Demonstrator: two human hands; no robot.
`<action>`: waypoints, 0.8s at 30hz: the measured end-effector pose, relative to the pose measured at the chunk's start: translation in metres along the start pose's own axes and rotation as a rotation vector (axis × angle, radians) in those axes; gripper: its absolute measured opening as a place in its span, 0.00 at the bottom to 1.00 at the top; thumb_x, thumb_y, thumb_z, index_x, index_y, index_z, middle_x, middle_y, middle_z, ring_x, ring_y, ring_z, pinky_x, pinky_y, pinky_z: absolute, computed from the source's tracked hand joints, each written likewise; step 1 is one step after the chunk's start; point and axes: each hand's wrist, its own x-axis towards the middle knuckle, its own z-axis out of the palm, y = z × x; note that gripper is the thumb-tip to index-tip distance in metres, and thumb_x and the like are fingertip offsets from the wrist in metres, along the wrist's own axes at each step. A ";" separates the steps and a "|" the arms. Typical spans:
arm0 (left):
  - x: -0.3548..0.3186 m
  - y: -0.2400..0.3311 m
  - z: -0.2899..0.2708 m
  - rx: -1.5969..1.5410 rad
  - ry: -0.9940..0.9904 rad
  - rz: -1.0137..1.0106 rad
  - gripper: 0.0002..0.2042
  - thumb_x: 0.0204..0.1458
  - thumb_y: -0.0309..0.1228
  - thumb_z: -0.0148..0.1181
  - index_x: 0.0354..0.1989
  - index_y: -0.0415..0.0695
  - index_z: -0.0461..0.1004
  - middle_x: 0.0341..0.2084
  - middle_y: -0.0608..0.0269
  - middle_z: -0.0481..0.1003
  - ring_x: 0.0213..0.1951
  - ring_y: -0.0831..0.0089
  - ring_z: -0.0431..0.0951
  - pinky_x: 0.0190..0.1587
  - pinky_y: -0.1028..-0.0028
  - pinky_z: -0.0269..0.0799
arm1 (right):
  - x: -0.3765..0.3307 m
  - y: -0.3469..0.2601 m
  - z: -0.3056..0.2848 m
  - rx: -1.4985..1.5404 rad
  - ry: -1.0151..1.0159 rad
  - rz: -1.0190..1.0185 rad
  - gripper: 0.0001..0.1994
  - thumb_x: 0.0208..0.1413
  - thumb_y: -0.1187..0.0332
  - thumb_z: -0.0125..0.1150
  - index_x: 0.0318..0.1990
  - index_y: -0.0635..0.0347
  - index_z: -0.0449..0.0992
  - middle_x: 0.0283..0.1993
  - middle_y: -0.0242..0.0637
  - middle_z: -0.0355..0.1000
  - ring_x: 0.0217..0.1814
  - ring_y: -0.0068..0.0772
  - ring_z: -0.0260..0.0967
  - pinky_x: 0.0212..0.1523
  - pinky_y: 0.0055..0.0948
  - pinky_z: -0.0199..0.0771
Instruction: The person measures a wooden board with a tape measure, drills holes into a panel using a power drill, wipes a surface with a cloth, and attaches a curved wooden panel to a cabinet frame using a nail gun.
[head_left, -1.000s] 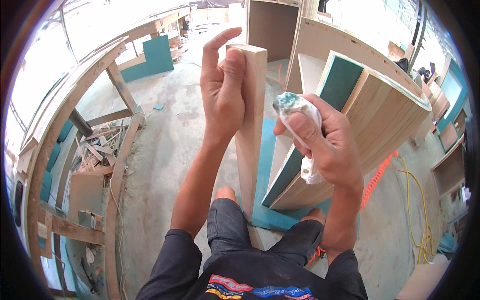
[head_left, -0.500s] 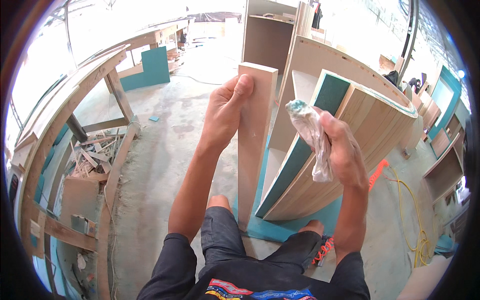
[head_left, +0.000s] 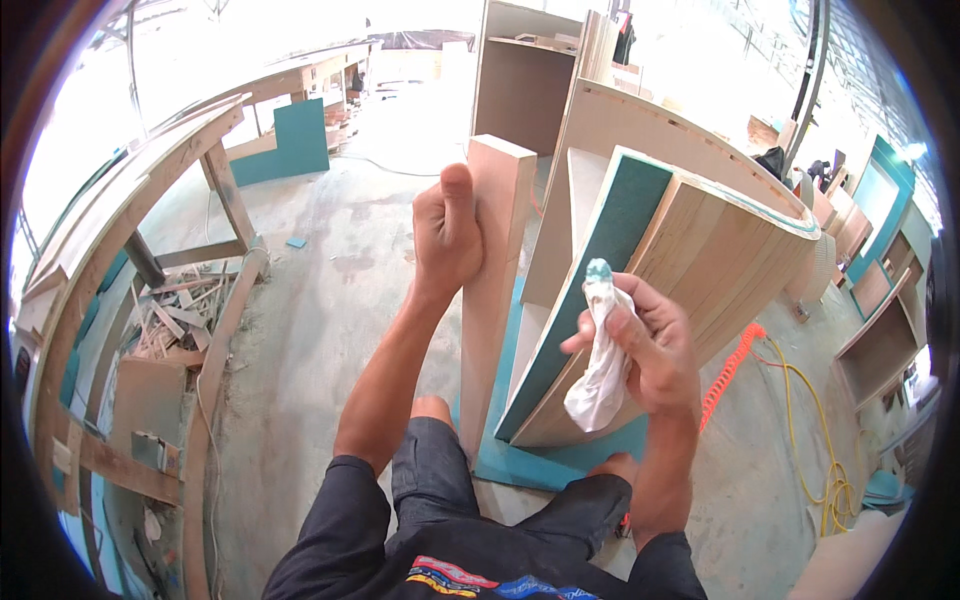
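A tall, narrow plywood board stands upright on the concrete floor in front of my knees. My left hand grips its upper part, thumb up along the left edge. My right hand is closed on a crumpled white rag whose top end is stained teal. The rag hovers right of the board, in front of a curved wooden cabinet piece with a teal-faced panel leaning against it.
A teal sheet lies on the floor under the pieces. A curved wooden frame with scrap wood fills the left. An open cabinet box stands behind. An orange coiled hose and a yellow cable trail at right.
My left hand has slid lower on the board and closed into a grip. My right hand with the rag has dropped lower and turned, the rag now hanging down.
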 end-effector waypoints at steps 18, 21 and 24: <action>-0.009 0.000 0.009 -0.031 -0.104 -0.021 0.31 0.74 0.52 0.33 0.43 0.37 0.79 0.23 0.69 0.75 0.25 0.84 0.70 0.27 0.79 0.65 | 0.031 -0.019 0.027 -0.420 0.015 -0.265 0.18 0.72 0.61 0.54 0.62 0.61 0.69 0.37 0.34 0.74 0.36 0.20 0.66 0.38 0.24 0.69; -0.009 0.005 0.008 -0.026 -0.108 -0.061 0.32 0.74 0.52 0.31 0.45 0.38 0.78 0.22 0.69 0.75 0.23 0.84 0.70 0.26 0.80 0.65 | 0.041 -0.031 0.037 -0.529 0.073 -0.306 0.17 0.71 0.61 0.55 0.58 0.63 0.72 0.34 0.38 0.74 0.33 0.22 0.67 0.37 0.27 0.70; -0.013 0.005 0.007 -0.028 -0.101 -0.071 0.31 0.74 0.51 0.31 0.45 0.38 0.78 0.23 0.69 0.75 0.25 0.84 0.71 0.27 0.80 0.65 | 0.045 -0.038 0.039 -0.619 0.098 -0.310 0.16 0.71 0.61 0.56 0.55 0.65 0.74 0.33 0.43 0.75 0.31 0.24 0.68 0.36 0.29 0.72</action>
